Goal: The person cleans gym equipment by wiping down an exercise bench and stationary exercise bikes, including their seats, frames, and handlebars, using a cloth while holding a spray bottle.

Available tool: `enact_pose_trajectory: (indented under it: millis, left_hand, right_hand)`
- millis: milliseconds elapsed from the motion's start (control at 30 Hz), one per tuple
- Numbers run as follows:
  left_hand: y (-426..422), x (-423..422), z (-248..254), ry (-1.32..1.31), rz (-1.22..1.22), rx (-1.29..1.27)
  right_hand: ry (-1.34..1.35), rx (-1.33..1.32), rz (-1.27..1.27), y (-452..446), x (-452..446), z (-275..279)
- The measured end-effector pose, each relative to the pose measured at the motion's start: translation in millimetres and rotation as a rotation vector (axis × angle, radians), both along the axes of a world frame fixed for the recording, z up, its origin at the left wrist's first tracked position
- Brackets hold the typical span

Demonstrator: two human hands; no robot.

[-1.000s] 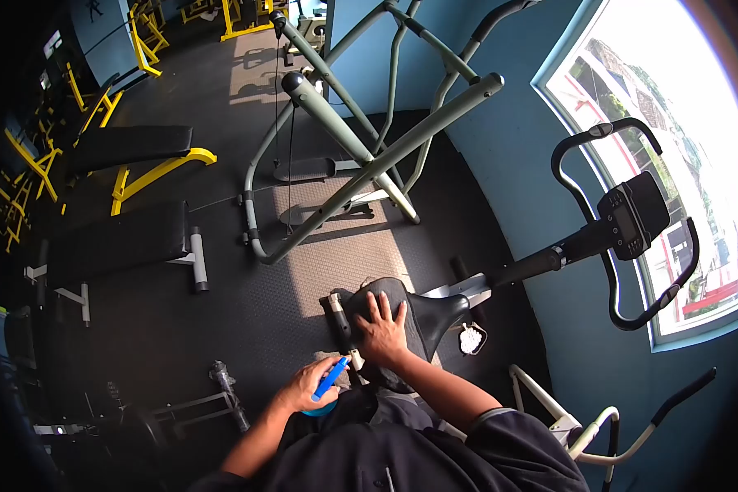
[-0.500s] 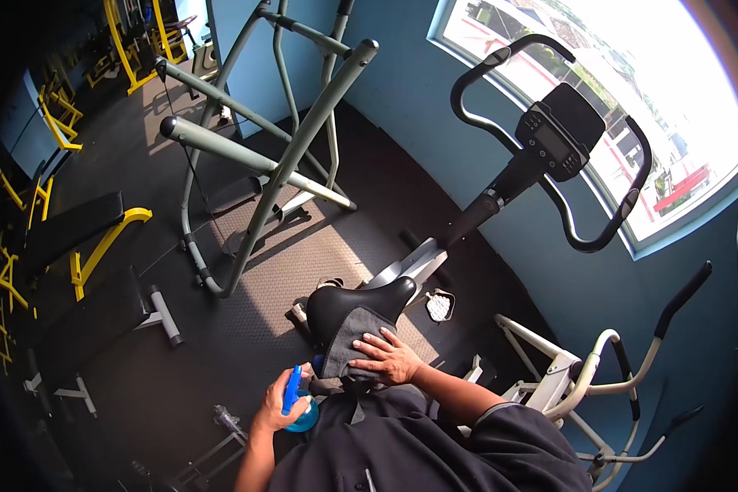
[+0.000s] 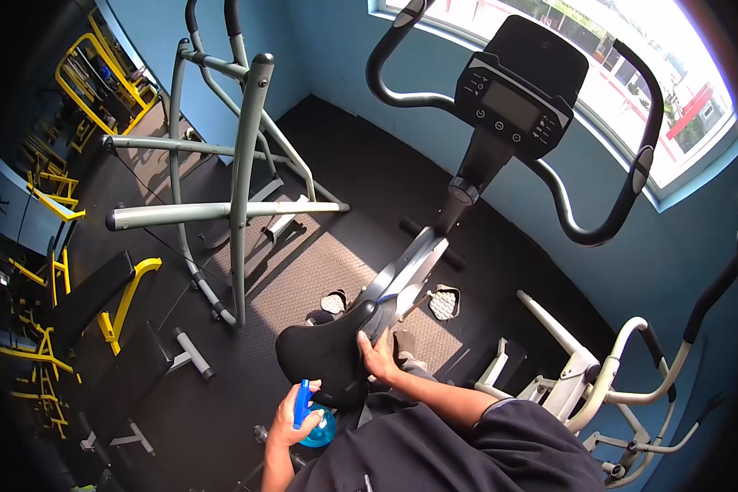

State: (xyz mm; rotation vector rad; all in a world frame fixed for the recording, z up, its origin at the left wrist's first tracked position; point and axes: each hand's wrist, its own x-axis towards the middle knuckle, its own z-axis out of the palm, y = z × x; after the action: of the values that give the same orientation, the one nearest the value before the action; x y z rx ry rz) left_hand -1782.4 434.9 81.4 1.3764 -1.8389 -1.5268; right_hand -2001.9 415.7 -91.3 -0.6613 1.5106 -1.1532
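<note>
My left hand (image 3: 293, 416) is wrapped round a spray bottle (image 3: 320, 430) with a blue trigger head and blue liquid, held close to my body by the rear of the seat. My right hand (image 3: 377, 358) is at the right side of the black exercise bike seat (image 3: 316, 348), with the thumb near its edge. A dark grey cloth (image 3: 379, 318) shows past those fingers, pressed along the seat's side toward its nose. Part of the cloth is hidden by the hand and the seat.
The bike's console (image 3: 508, 102) and curved handlebars (image 3: 644, 168) rise ahead, below a window. Its pedals (image 3: 444, 303) flank the frame. A grey tubular machine (image 3: 242, 189) stands left, a white one (image 3: 570, 369) right. Yellow-framed benches (image 3: 131, 299) are at far left.
My right hand has slid with the cloth from the seat's top to its right side. My left hand still holds the spray bottle. The view has tilted and shifted closer to the bike.
</note>
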Motion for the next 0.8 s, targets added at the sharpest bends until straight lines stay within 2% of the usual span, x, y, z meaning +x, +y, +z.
enact_pose_trajectory:
  millis: [67,167,233,300,400,500,533,567,633,667,700,767,800]
  left_hand:
    - [-7,-13,6,-0.01,0.018,0.041]
    - [-14,-27,18,-0.057,0.041,0.038]
    - [-16,-30,21,-0.065,0.068,0.052]
    - [-15,-27,22,-0.027,0.074,0.042]
    - [-6,-15,18,-0.024,0.063,0.046]
    - [2,-1,21,-0.034,0.051,0.088]
    - [6,6,19,-0.039,0.04,0.09]
    - [10,14,16,-0.041,0.031,0.092]
    - [17,30,11,-0.039,0.024,0.103]
    - [20,38,9,-0.051,0.01,0.098]
    - [22,44,7,-0.066,-0.009,0.094]
    - [24,54,8,-0.092,-0.021,0.093]
    - [24,59,9,-0.093,-0.033,0.085]
  right_hand:
    - [-0.019,0.088,0.199,24,4,36]
    - [0.012,0.156,0.43,37,-5,53]
    - [-0.01,0.059,0.557,55,-7,52]
    - [-0.023,0.103,0.585,70,0,45]
    - [-0.219,0.26,0.577,77,1,63]
    - [-0.217,0.206,0.506,115,32,15]
    - [-0.336,0.178,0.438,121,41,11]
    - [-0.327,0.184,0.423,128,48,8]
    - [-0.63,0.231,0.317,124,57,28]
    - [-0.706,0.197,0.192,125,68,32]
    - [-0.699,0.19,0.173,123,73,40]
    - [-1.212,0.444,0.032,116,84,58]
    - [-1.337,0.392,0.043,119,102,41]
